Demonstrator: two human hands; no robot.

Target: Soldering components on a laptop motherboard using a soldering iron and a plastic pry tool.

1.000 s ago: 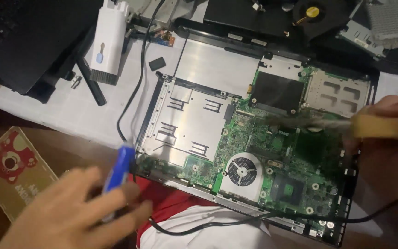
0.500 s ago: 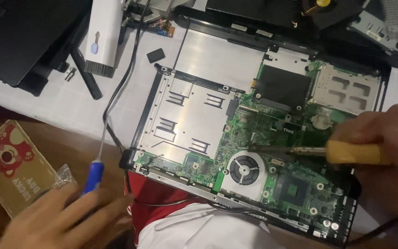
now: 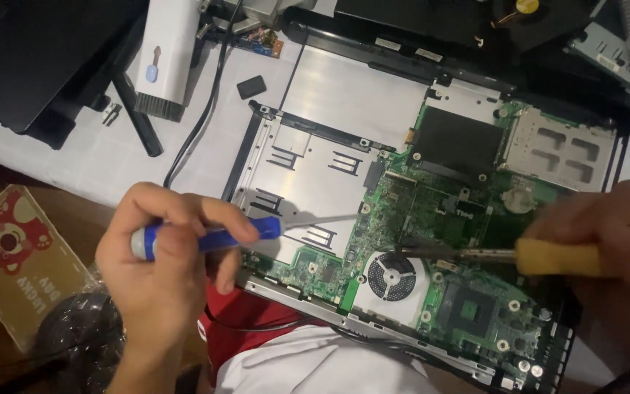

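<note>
Opened black laptop chassis (image 3: 432, 109) with bare green motherboard (image 3: 432, 219), keyboard cover already off, board still seated; left hand (image 3: 162, 270) clenched on blue-handled screwdriver (image 3: 213, 237) at nine o'clock, right hand (image 3: 614, 255) gripping yellow-handled screwdriver (image 3: 555, 257) at three o'clock.

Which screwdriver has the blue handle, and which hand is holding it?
The blue-handled screwdriver is in the left hand, its tip over the silver plate. The other screwdriver, in the right hand, has a yellow handle.
</note>
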